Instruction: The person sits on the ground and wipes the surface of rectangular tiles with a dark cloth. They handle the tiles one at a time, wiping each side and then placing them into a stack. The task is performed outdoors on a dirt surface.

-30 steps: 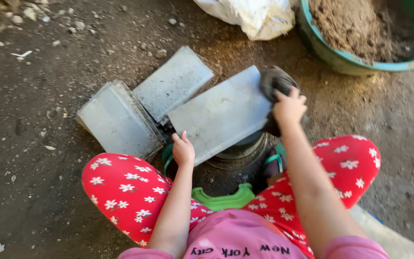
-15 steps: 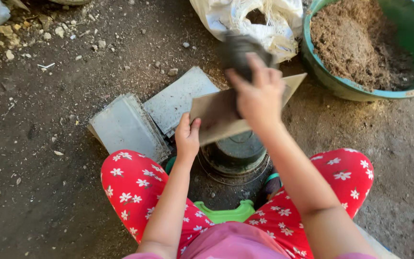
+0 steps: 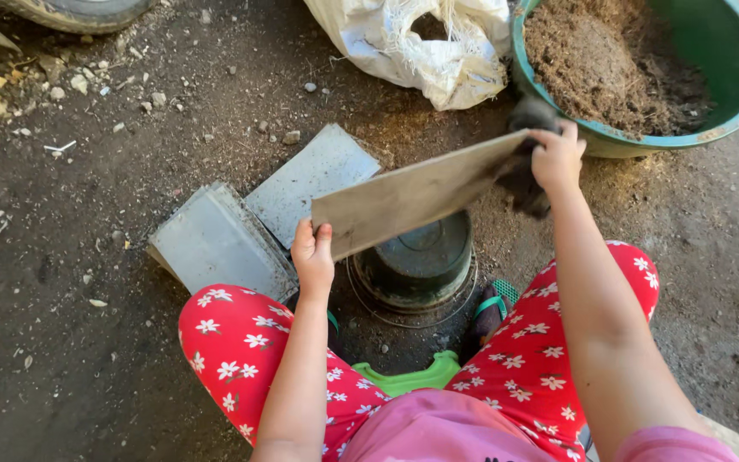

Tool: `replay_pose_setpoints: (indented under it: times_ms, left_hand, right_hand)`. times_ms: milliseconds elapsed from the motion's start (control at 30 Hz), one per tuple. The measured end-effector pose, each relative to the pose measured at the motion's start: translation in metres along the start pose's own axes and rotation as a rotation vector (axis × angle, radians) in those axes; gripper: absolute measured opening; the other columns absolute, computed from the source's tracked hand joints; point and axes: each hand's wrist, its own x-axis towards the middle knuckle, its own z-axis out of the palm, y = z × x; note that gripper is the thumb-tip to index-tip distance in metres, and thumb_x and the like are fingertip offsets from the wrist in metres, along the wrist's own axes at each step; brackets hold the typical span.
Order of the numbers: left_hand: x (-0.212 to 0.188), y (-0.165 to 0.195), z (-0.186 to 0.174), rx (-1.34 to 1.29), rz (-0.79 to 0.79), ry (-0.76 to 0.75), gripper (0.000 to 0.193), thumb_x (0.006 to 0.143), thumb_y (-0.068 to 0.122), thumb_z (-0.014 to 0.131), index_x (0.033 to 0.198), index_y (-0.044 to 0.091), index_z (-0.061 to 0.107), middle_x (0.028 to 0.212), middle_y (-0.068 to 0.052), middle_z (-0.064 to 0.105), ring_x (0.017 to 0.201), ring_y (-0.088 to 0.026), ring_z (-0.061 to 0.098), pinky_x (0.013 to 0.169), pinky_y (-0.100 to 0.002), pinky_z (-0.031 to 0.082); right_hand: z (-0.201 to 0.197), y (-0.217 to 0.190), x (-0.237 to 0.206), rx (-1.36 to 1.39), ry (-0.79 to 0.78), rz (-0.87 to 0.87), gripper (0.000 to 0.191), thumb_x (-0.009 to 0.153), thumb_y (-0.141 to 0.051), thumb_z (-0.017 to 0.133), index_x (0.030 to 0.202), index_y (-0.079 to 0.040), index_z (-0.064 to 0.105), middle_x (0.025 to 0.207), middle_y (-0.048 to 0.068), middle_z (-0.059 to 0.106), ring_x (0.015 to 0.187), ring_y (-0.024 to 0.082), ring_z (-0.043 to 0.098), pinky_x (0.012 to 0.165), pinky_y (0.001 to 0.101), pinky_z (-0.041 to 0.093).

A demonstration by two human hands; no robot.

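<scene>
Where the view begins, nearest the camera, a pink shirt hem and red trousers with white flowers (image 3: 241, 342) are seen, the knees spread to either side of a green stool edge (image 3: 404, 378). Between the knees, on the dirt ground (image 3: 79, 359), a dark round metal pot (image 3: 416, 261) is set, with a sandalled foot (image 3: 489, 312) just beside it on the right. Over the pot a flat grey-brown board (image 3: 412, 197) is held tilted, its right end raised. Its lower left corner is gripped by the left hand (image 3: 312, 253), fingers curled shut on the edge. Its upper right end is clasped by the right hand (image 3: 556, 156), which is closed on both the board and a dark scrubbing pad (image 3: 519, 175) pressed against it. Left of the pot, two more grey slabs (image 3: 224, 244) are laid on the ground, one overlapping the other. Farther off, a green basin of brown soil (image 3: 729, 94) is seen at the upper right, touching a torn white sack (image 3: 404, 47) beside it.
</scene>
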Motion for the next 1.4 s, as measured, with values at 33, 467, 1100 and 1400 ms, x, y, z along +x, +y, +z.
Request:
replay_pose_setpoints:
  times_ms: [33,467,1100,1400]
  left_hand:
    - [0.002,-0.004,0.0,-0.058,-0.043,0.024,0.009,0.108,0.009,0.061,0.112,0.002,0.062,0.097,0.001,0.062,0.09,-0.009,0.053,0.084,-0.025,0.046]
    - [0.005,-0.008,0.028,-0.776,-0.22,0.332,0.039,0.098,-0.003,0.053,0.134,0.01,0.05,0.107,0.007,0.052,0.093,-0.006,0.045,0.091,-0.022,0.04]
    - [0.023,-0.035,0.02,-1.497,-0.533,0.261,0.027,0.108,0.013,0.053,0.134,0.02,0.056,0.138,0.0,0.063,0.13,-0.019,0.06,0.112,-0.046,0.051]
    - [-0.012,0.007,0.07,-0.748,-0.564,-0.454,0.058,0.095,0.033,0.066,0.147,0.018,0.046,0.139,-0.006,0.06,0.119,-0.025,0.066,0.099,-0.042,0.054]
  right_hand:
    - [0.002,0.007,-0.006,0.188,-0.037,-0.032,0.044,0.084,0.001,0.055,0.115,-0.016,0.081,0.127,0.017,0.064,0.113,0.043,0.06,0.101,0.0492,0.051]
    - [0.043,-0.128,-0.029,1.576,-0.109,0.792,0.046,0.095,-0.003,0.045,0.14,-0.003,0.059,0.114,0.016,0.07,0.095,0.029,0.07,0.087,0.0418,0.059]
    - [0.052,-0.144,-0.119,0.041,-0.624,-0.257,0.045,0.096,-0.042,0.074,0.139,-0.03,0.067,0.163,0.014,0.035,0.145,0.042,0.033,0.109,0.0558,0.029]
    - [0.003,-0.101,-0.113,1.369,0.083,0.521,0.03,0.101,-0.029,0.062,0.118,-0.003,0.065,0.109,0.004,0.07,0.1,0.019,0.062,0.093,0.0395,0.053]
